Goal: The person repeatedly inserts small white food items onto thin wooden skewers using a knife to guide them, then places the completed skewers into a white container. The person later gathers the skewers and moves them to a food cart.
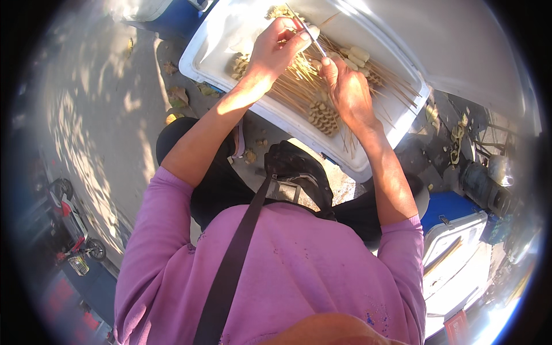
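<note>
My left hand [278, 51] is above a white plastic box and pinches a small pale piece of food [314, 31] between thumb and fingertips. In my right hand [351, 88] is a slim, knife-like tool [317, 45], whose narrow length runs up past the left fingers, against or close to the pale piece. Below both hands, the white box [276, 108] holds many thin wooden skewers [291, 90]. Ridged, pale pieces of food are threaded in a cluster [323, 118] near its front wall. Smooth pale pieces [358, 56] sit on skewers farther right.
A large white lid or panel [453, 51] rises behind the box. A blue and white cooler [453, 211] stands at my right, and another blue container [172, 19] at the upper left. Dry leaves [177, 97] lie on the pavement; a scooter [75, 224] is far left.
</note>
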Demonstrator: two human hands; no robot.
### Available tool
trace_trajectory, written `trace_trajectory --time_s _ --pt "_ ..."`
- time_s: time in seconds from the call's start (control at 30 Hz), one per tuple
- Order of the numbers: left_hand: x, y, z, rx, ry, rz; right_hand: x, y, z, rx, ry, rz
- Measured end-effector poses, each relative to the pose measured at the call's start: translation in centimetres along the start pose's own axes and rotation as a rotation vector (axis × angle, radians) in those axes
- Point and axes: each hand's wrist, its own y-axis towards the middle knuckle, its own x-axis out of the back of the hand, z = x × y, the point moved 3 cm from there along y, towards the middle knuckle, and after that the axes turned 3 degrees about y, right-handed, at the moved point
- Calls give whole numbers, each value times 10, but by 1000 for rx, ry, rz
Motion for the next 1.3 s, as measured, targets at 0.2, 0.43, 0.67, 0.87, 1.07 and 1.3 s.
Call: trace_trajectory --time_s 0.2,0.43,0.67,0.87,1.07,1.3 --pt "-13 -10 -3 281 -127 176 -6 1 -7 46 -7 -67" --pt "11 6 -6 147 -195 -66 -6 -2 -12 77 -69 -67" --pt "-4 2 11 -17 81 63 -3 0 -4 54 -13 -32" --pt "-9 -5 2 254 -90 140 -8 1 -9 59 -24 -62" --pt "8 8 -3 112 -125 -44 -1 -2 -7 19 -46 -32" --pt "-8 0 12 65 187 137 -2 4 -2 25 -49 -8"
